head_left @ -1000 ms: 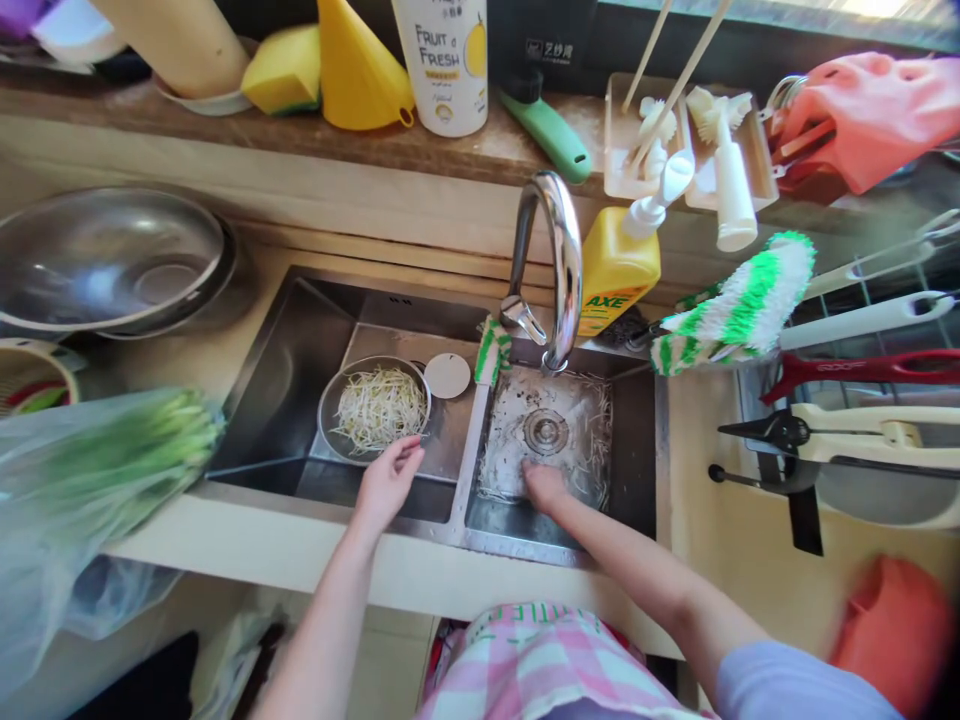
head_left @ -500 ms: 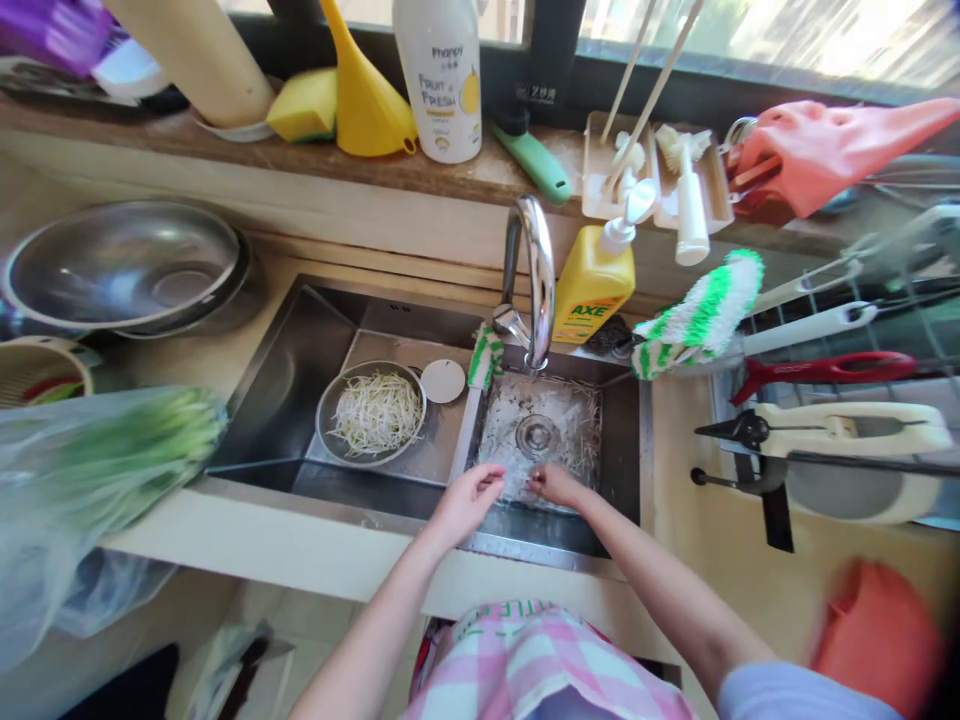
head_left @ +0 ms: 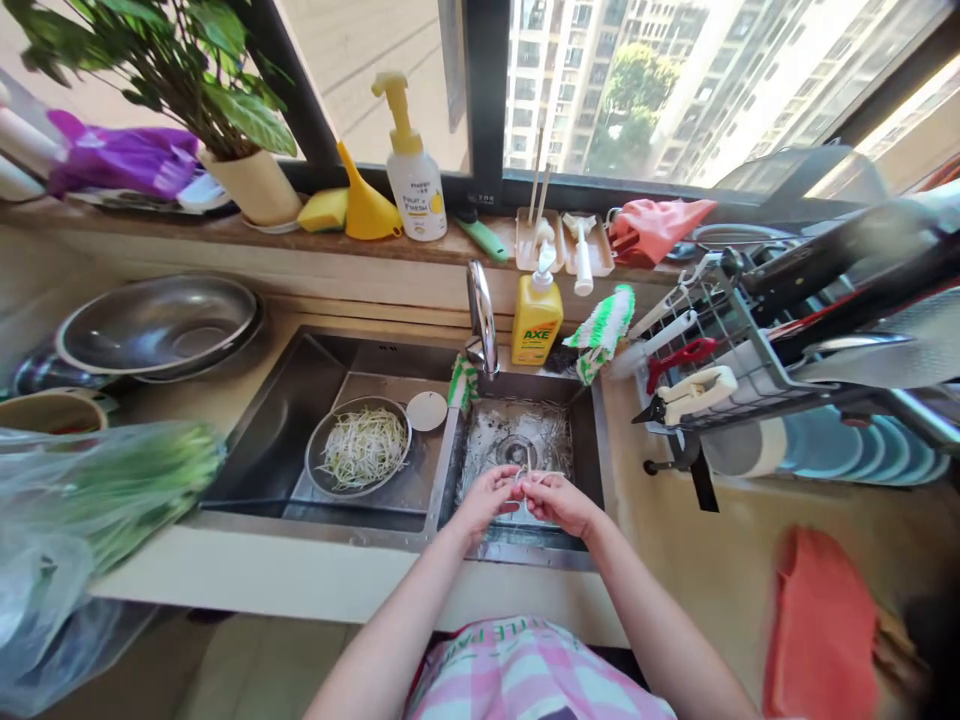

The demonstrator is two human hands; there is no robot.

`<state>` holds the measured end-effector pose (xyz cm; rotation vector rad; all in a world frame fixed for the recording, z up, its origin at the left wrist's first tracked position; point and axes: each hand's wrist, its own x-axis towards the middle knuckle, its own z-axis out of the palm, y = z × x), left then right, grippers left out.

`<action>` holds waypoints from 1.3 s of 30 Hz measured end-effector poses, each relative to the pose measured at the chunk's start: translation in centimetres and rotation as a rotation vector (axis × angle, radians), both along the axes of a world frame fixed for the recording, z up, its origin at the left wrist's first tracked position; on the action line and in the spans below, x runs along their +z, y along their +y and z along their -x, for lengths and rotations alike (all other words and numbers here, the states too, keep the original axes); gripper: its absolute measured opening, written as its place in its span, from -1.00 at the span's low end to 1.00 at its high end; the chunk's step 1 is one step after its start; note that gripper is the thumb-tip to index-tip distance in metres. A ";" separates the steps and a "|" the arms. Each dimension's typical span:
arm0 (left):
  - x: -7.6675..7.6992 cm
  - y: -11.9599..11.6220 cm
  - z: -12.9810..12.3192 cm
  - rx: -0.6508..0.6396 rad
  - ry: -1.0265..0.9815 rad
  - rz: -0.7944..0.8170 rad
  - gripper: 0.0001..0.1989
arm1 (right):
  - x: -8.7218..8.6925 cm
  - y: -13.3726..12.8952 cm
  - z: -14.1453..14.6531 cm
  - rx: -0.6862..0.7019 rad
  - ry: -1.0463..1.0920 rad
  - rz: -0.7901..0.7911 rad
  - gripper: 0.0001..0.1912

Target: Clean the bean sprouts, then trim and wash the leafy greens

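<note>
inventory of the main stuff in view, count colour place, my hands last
sink: one, steel grey, centre
bowl: one, metallic grey, sink's left half
bean sprouts: one heap, whitish, in bowl
disc: one, white, beside bowl
faucet: one, chrome, behind sink
soap bottle: one, yellow, right of faucet
striped cloths: two, green-white, sink divider and right of soap bottle
pump bottle: one, white, windowsill
funnel: one, yellow, windowsill
sponge: one, yellow, windowsill
potted plant: one, green, windowsill
large bowls: at least two, metallic grey, left
leafy bunch: one, green, bagged, left
dish rack: one, grey, right
strand: at least one, pale, at fingertips
left hand: one, bare, over sink's right half
right hand: one, bare, beside left hand, pinching strand
</note>
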<state>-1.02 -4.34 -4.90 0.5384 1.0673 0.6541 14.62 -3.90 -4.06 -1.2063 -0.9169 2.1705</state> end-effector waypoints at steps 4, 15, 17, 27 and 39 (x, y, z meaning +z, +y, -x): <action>0.2 0.2 -0.9 0.210 -0.079 0.093 -0.56 | 0.6 -1.0 -0.5 -0.055 -0.033 -0.054 -0.60; 2.0 0.3 -0.2 0.237 0.030 -0.077 -0.59 | 1.4 -0.9 -0.8 -0.004 -0.216 -0.246 -0.58; 1.8 -0.1 -0.4 0.187 0.012 -0.080 -0.54 | 1.0 -0.7 -0.2 0.035 -0.263 -0.297 -0.59; 1.4 -0.4 -1.0 0.231 0.103 -0.267 -0.63 | 0.3 -0.3 0.5 0.159 -0.246 -0.323 -0.83; 1.5 -0.6 -1.4 0.103 0.051 -0.169 -0.54 | 0.6 -0.5 0.2 0.349 -1.047 -0.654 -0.58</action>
